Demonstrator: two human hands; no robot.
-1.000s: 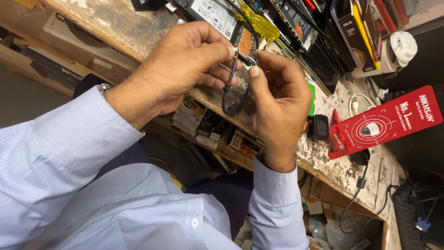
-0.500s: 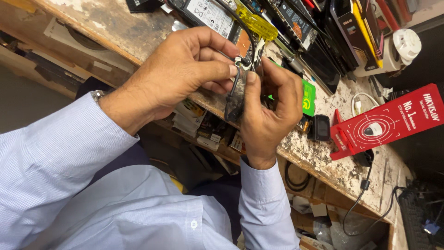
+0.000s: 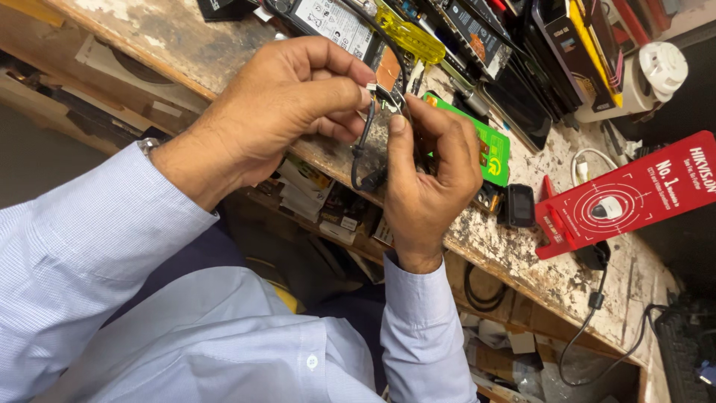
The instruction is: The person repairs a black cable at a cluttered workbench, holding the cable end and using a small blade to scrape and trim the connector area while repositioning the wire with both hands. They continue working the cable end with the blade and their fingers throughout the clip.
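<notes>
Left hand: my left hand [image 3: 280,112] pinches a small metal connector [image 3: 385,93].
Right hand: my right hand [image 3: 429,183] pinches its black cable [image 3: 360,142], looped between both palms.
Place: above the worn desk [image 3: 522,254] edge.
Shelf below desk: boxes [image 3: 321,201], contents unclear.

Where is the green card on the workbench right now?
In the head view, the green card lies on the worn workbench, just right of the right hand, with a small black device below it and a red card further right.
</notes>
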